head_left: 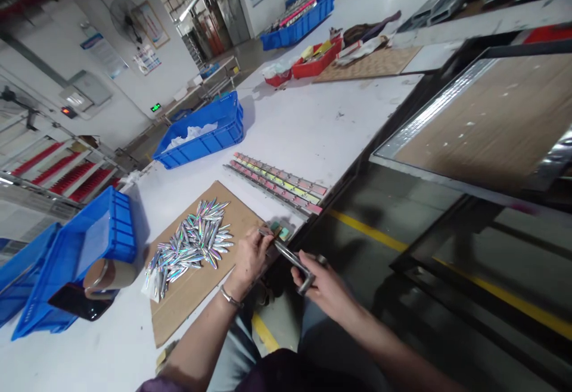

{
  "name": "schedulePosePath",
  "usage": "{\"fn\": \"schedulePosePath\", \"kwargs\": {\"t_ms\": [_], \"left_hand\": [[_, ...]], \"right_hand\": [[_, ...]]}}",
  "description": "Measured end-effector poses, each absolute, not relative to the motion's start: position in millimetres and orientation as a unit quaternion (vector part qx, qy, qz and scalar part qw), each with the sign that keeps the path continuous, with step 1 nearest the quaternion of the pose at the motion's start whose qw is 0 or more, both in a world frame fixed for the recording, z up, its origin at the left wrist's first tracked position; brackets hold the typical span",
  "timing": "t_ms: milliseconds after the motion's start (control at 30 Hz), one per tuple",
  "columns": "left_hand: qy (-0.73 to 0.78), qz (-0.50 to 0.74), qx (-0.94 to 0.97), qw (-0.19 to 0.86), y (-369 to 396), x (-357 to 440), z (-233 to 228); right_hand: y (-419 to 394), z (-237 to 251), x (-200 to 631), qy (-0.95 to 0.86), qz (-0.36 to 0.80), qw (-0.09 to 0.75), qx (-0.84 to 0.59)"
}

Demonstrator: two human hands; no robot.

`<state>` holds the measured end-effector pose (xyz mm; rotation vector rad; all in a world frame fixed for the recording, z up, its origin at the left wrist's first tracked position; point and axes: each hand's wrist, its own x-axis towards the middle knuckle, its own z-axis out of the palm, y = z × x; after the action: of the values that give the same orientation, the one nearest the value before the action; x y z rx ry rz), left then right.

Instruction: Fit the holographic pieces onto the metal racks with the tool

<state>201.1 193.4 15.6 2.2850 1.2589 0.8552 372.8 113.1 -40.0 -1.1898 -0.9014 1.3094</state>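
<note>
My left hand (249, 256) is closed in a pinch at the front edge of the table, just right of the cardboard sheet (172, 316). Whatever small piece its fingers hold is too hidden to name. My right hand (325, 288) is wrapped round a metal rod-shaped tool (289, 254) with a crosspiece near the grip. The tool's far end reaches up to the left fingertips. On the cardboard lies a heap of shiny silver, iridescent fishing lure bodies (196, 240). Small green blocks (281, 232) sit by the table edge, just beyond my hands.
Long racks with pink and yellow strips (277, 181) lie beyond my hands. A blue crate (203, 136) stands behind them. At the left are another blue crate (120, 225), a mug (117, 274) and a phone (80, 301). A framed board (482, 121) stands across the gap at right.
</note>
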Motion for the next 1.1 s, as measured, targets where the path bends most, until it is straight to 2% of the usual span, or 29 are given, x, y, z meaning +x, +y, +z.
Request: {"fn": "schedulePosePath", "kwargs": {"t_ms": [67, 200, 233, 400, 467, 533, 600, 700, 767, 800, 867, 967, 1100], "left_hand": [[0.447, 0.307, 0.818, 0.194, 193, 201, 16], [0.451, 0.306, 0.815, 0.198, 192, 201, 15], [0.452, 0.305, 0.814, 0.199, 192, 201, 15], [0.458, 0.297, 0.817, 0.186, 189, 202, 15], [0.455, 0.296, 0.820, 0.183, 187, 203, 16], [0.454, 0.292, 0.821, 0.185, 186, 204, 17], [0.460, 0.286, 0.819, 0.191, 185, 204, 18], [0.476, 0.280, 0.810, 0.196, 184, 205, 17], [0.480, 0.279, 0.808, 0.198, 183, 205, 15], [0.480, 0.278, 0.808, 0.198, 183, 205, 14], [0.477, 0.274, 0.812, 0.194, 182, 206, 11], [0.481, 0.256, 0.821, 0.171, 181, 207, 7], [0.487, 0.229, 0.830, 0.146, 176, 210, 5]], "right_hand": [[109, -33, 381, -0.471, 0.438, 0.535, -0.548], [106, -20, 389, -0.639, 0.247, 0.435, -0.584], [107, -20, 388, -0.631, 0.267, 0.439, -0.582], [119, -36, 374, -0.445, 0.531, 0.517, -0.502], [120, -42, 373, -0.403, 0.586, 0.520, -0.473], [118, -43, 378, -0.403, 0.585, 0.518, -0.477], [113, -39, 385, -0.511, 0.465, 0.493, -0.528], [107, -26, 390, -0.699, 0.196, 0.384, -0.570], [104, -21, 389, -0.739, 0.111, 0.336, -0.574], [104, -21, 387, -0.737, 0.113, 0.338, -0.574], [105, -27, 385, -0.695, 0.211, 0.389, -0.567], [111, -45, 386, -0.582, 0.420, 0.452, -0.529], [119, -60, 381, -0.287, 0.736, 0.478, -0.383]]}}
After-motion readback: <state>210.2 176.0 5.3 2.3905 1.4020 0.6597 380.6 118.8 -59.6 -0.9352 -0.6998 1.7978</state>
